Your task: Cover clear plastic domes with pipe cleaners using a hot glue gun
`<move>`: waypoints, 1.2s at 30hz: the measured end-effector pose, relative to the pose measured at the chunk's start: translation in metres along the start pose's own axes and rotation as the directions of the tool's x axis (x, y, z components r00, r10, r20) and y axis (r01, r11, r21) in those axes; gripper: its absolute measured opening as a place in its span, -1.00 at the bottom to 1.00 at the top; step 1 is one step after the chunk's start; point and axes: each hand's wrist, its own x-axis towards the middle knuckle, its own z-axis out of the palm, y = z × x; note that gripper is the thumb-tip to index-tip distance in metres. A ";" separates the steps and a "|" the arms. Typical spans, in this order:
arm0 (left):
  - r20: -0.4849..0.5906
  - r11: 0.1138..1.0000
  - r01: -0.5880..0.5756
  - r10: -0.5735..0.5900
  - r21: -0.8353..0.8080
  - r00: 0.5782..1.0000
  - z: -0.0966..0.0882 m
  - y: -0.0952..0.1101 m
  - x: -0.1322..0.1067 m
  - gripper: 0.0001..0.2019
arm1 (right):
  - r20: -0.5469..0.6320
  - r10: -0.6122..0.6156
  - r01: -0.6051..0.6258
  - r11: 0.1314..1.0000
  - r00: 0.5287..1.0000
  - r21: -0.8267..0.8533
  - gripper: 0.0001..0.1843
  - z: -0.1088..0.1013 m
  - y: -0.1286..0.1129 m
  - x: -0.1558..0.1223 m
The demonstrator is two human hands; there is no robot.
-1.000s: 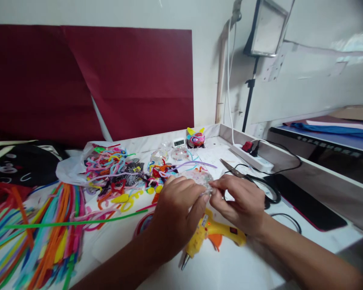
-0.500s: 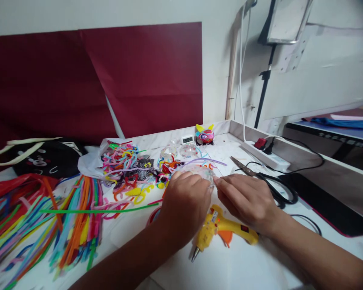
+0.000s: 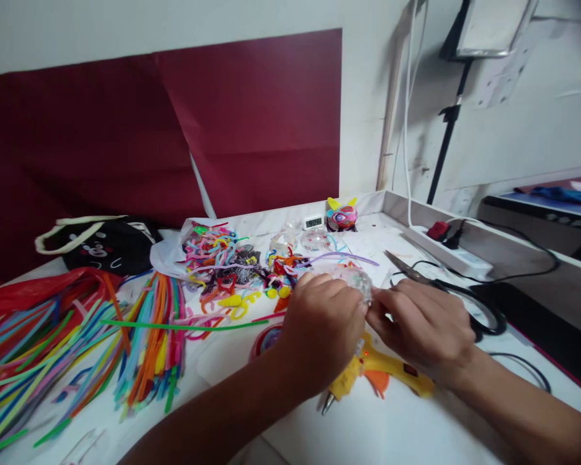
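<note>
My left hand (image 3: 322, 332) is wrapped over the near side of a clear plastic shell (image 3: 352, 276) with small coloured spots. At the shell's right edge, my right hand (image 3: 423, 326) pinches with bent fingers; its fingertips are partly hidden. Below the hands lies a yellow hot glue gun (image 3: 397, 367), nozzle toward me, a small red light lit on it. A coiled, multicoloured round piece (image 3: 267, 340) shows partly behind my left wrist. Black-handled scissors (image 3: 416, 276) lie just beyond my right hand.
Bundles of pipe cleaners (image 3: 148, 342) cover the left, with a bag of curled pieces (image 3: 208, 248) behind. A decorated ball with yellow horns (image 3: 342, 215) and a timer (image 3: 313, 223) stand at the back. A power strip (image 3: 452, 250) and a black tablet-like slab (image 3: 547, 329) lie right.
The view has swung a little left, so everything sits further right in the picture. Both hands stay on the clear shell, and slightly more of it shows above the fingers.
</note>
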 end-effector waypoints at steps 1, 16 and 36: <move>-0.007 1.000 0.003 -0.003 -0.014 1.000 -0.001 0.000 0.000 -0.74 | -0.021 0.018 -0.018 1.000 1.000 0.019 -0.81 -0.001 -0.001 0.001; -0.057 0.990 -0.071 0.064 -0.124 0.996 -0.004 -0.001 0.003 -0.75 | -0.098 0.224 -0.199 0.956 0.970 0.215 -0.84 -0.005 -0.003 0.013; -0.136 0.979 -0.083 0.057 -0.187 0.989 -0.001 -0.004 0.006 -0.84 | -0.104 0.435 -0.383 0.866 0.895 0.322 -0.84 -0.006 -0.001 0.017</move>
